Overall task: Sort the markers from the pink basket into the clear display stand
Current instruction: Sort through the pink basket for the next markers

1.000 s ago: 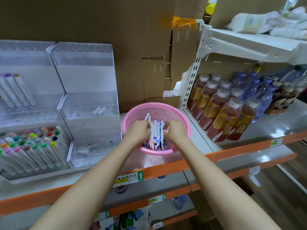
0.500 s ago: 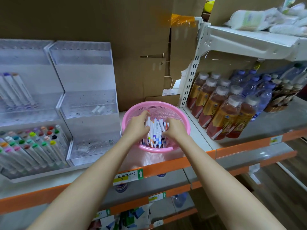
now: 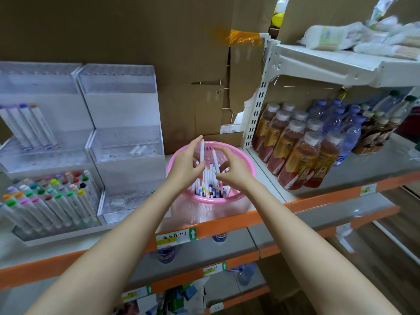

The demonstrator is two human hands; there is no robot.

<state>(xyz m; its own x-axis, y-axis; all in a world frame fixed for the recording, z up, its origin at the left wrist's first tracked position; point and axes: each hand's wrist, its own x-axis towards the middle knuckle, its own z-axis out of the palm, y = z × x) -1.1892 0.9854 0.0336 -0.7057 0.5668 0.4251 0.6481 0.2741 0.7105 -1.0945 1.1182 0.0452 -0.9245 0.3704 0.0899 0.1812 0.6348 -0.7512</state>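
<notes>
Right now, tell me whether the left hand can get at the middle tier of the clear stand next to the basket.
Probably yes. The left hand holds a white marker above the pink basket; the clear stand sits just to its left, middle tier open on top, nothing between them.

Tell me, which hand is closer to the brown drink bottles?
Right. The right hand, holding a marker, is above the pink basket on the side nearest the bottles; the left hand, also holding one, is farther from them.

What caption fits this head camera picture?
Left hand holds a white marker, right hand a pink-tipped marker, over the pink basket beside the clear display stand.
</notes>
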